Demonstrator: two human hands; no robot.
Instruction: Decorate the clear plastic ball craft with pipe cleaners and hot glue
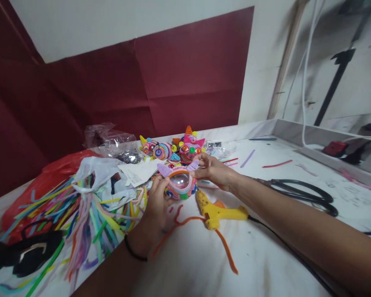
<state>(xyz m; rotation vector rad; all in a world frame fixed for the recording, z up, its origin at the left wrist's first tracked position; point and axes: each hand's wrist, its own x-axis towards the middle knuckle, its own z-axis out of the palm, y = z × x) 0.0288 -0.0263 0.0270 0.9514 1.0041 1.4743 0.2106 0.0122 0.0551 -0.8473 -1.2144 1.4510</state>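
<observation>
Between both hands I hold a round, colourful pipe-cleaner craft (181, 190) with two purple ears and a clear dome ringed in orange on its front. My left hand (158, 194) grips its left side, and a black band circles that wrist. At the upper right, the fingers of my right hand (210, 171) close on it by the purple ear. Just below lies a yellow hot glue gun (218, 212) on its side, its black cord running off right. Orange pipe cleaners (226, 251) lie loose around the glue gun.
Finished-looking colourful crafts (190, 148) stand behind my hands. Bundled pipe cleaners (89, 222) spill from plastic bags (92, 171) at left, with a black strapped object (34, 251) nearby. Black-handled scissors (303, 192) lie right, near a white power strip (315, 154) with a red plug.
</observation>
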